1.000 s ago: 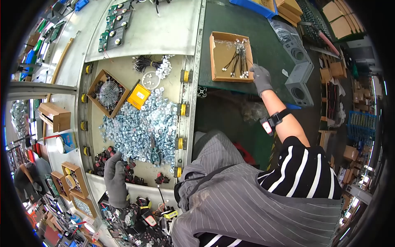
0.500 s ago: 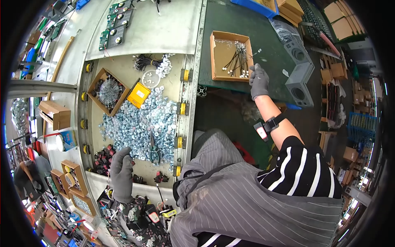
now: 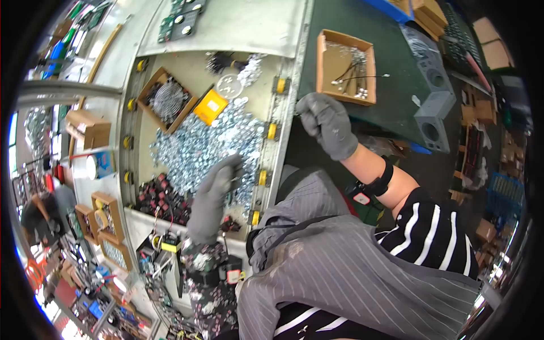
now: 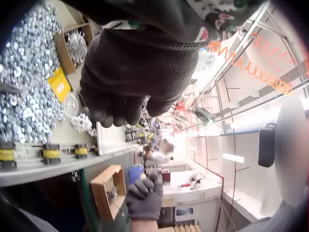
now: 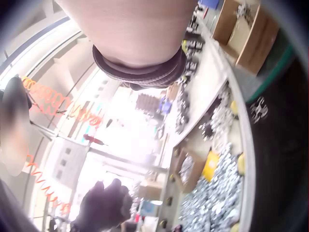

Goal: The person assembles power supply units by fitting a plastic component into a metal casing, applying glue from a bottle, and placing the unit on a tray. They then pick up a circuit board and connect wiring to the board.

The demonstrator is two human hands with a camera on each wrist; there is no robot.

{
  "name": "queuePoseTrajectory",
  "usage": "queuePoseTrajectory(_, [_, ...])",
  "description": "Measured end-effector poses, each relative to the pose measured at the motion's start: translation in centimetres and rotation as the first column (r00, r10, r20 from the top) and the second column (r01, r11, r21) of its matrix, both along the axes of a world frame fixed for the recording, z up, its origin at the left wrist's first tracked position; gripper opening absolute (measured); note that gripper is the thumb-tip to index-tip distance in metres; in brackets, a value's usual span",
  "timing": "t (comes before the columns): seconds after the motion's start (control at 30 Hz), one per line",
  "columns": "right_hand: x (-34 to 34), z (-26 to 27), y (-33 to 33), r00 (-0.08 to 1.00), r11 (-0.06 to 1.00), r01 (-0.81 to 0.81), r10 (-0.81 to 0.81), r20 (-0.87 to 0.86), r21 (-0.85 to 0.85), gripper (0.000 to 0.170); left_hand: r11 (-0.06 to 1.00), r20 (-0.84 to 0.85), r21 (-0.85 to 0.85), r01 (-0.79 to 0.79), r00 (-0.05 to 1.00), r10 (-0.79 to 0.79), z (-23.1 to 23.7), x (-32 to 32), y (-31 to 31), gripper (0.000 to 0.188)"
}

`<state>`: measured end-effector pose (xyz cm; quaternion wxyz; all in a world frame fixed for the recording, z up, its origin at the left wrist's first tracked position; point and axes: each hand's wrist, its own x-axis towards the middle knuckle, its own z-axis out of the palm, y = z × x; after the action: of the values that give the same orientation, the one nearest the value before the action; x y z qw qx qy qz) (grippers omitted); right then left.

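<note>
My left hand (image 3: 211, 201), in a grey glove, hovers over the heap of small shiny metal parts (image 3: 190, 139), its fingers loosely extended. In the head view it overlaps a pair of pliers (image 3: 235, 180) lying on the heap; the left wrist view shows the pliers (image 4: 10, 87) apart from the fingers. My gloved right hand (image 3: 330, 127) is in the air just left of and below a shallow cardboard box (image 3: 347, 96), fingers loosely curled, no object visible in them. Thin black cables with white ends lie in that box; one cable (image 3: 368, 77) sticks out over its right wall.
A yellow box (image 3: 210, 106), a cardboard box with a round metal grille (image 3: 169, 101) and a cable bundle (image 3: 224, 62) sit around the heap. Dark red-and-black parts (image 3: 161, 198) lie below. Grey metal housings (image 3: 433, 122) stand at the right. A rail with yellow rollers (image 3: 272, 131) edges the worktop.
My right hand has moved left, away from the cable box, and a cable now juts over the box's wall. My left hand has moved right and up over the heap. The head view has shifted.
</note>
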<state>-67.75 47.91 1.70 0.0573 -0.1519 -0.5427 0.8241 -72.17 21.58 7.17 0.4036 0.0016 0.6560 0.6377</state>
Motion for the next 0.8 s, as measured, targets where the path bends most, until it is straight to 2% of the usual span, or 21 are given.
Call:
queuePoseTrajectory(0.07, [-0.5, 1.6, -3.6, 0.983, 0.976, -0.183, 0.185, 0.008, -0.12, 0.032, 0.993, -0.015, 0.119, 0.008, 1.0, -0.007, -0.1, 0.3, 2.1, 0.058])
queuePoseTrajectory(0.1, [-0.4, 2.2, -4.5, 0.942, 0.92, -0.32, 0.334, 0.025, -0.225, 0.031, 0.968, -0.003, 0.242, -0.073, 0.997, 0.076, -0.9, 0.7, 3.1, 0.06])
queuePoseTrajectory(0.17, [-0.6, 2.8, -6.3, 0.858, 0.827, -0.486, 0.513, 0.029, -0.282, 0.031, 0.934, -0.089, 0.358, -0.005, 0.995, 0.04, -0.5, 0.4, 4.0, 0.059])
queuePoseTrajectory(0.3, [-0.3, 2.3, -8.3, 0.823, 0.809, -0.486, 0.551, 0.139, -0.331, 0.033, 0.963, -0.02, 0.261, -0.073, 0.997, 0.081, -0.1, 0.7, 4.0, 0.057])
queuePoseTrajectory(0.37, [-0.3, 1.1, -8.2, 0.763, 0.731, -0.557, 0.638, 0.105, -0.393, 0.041, 0.926, 0.126, 0.34, -0.164, 0.984, 0.128, -0.8, 1.1, 3.5, 0.055])
queuePoseTrajectory(0.4, [-0.2, 1.2, -8.2, 0.765, 0.733, -0.553, 0.635, 0.107, -0.395, 0.041, 0.921, 0.189, 0.367, -0.135, 0.98, 0.068, -1.0, 1.0, 2.9, 0.053])
queuePoseTrajectory(0.43, [-0.2, 1.5, -8.1, 0.721, 0.694, -0.589, 0.683, 0.117, -0.414, 0.045, 0.92, 0.191, 0.372, -0.127, 0.98, 0.058, -1.6, 1.0, 2.4, 0.053])
queuePoseTrajectory(0.47, [-0.2, 1.7, -7.6, 0.679, 0.66, -0.619, 0.722, 0.132, -0.426, 0.049, 0.911, 0.148, 0.346, -0.224, 0.972, 0.183, -2.5, 1.1, 2.3, 0.052])
queuePoseTrajectory(0.5, [0.0, 0.5, -7.4, 0.619, 0.645, -0.627, 0.753, 0.223, -0.438, 0.056, 0.888, 0.106, 0.332, -0.319, 0.948, 0.301, -3.3, 1.2, 2.3, 0.051])
queuePoseTrajectory(0.53, [-0.1, 1.5, -6.5, 0.626, 0.679, -0.639, 0.732, 0.27, -0.361, 0.052, 0.836, 0.1, 0.482, -0.262, 0.964, 0.244, -3.5, 0.7, 1.9, 0.049])
queuePoseTrajectory(0.57, [-0.1, 2.5, -5.8, 0.632, 0.705, -0.65, 0.709, 0.314, -0.283, 0.048, 0.845, 0.092, 0.438, -0.307, 0.95, 0.298, -3.2, 0.9, 1.5, 0.045])
queuePoseTrajectory(0.6, [0.1, 2.0, -4.3, 0.716, 0.75, -0.652, 0.656, 0.239, -0.108, 0.045, 0.805, 0.119, 0.515, -0.294, 0.955, 0.273, -3.6, 0.4, 0.7, 0.042])
queuePoseTrajectory(0.63, [-0.2, 1.9, -3.0, 0.772, 0.801, -0.594, 0.543, 0.331, 0.072, 0.038, 0.76, 0.143, 0.584, -0.285, 0.958, 0.249, -3.7, 0.0, 0.1, 0.039])
queuePoseTrajectory(0.67, [-0.6, 0.4, -1.0, 0.876, 0.717, -0.481, 0.42, 0.239, 0.504, 0.032, 0.771, 0.182, 0.54, -0.337, 0.941, 0.283, -3.4, 0.1, -0.4, 0.036])
queuePoseTrajectory(0.7, [-0.8, -0.5, 1.9, 0.93, 0.487, -0.331, 0.311, 0.194, 0.808, 0.03, 0.779, 0.218, 0.491, -0.389, 0.921, 0.322, -2.5, 0.1, -0.6, 0.033])
queuePoseTrajectory(0.73, [-1.2, -0.8, 4.6, 0.948, 0.436, -0.314, 0.189, 0.255, 0.843, 0.029, 0.783, 0.241, 0.371, -0.5, 0.866, 0.439, -1.4, 0.5, -0.3, 0.03])
queuePoseTrajectory(0.77, [-1.8, -1.2, 7.5, 0.965, 0.322, -0.251, 0.155, 0.211, 0.913, 0.028, 0.778, 0.244, 0.373, -0.506, 0.862, 0.444, -1.7, 0.6, -0.8, 0.03])
queuePoseTrajectory(0.8, [-2.1, -3.1, 11.2, 0.973, 0.127, -0.221, 0.099, 0.209, 0.967, 0.026, 0.774, 0.257, 0.396, -0.494, 0.869, 0.423, -2.2, 0.6, -1.6, 0.027])
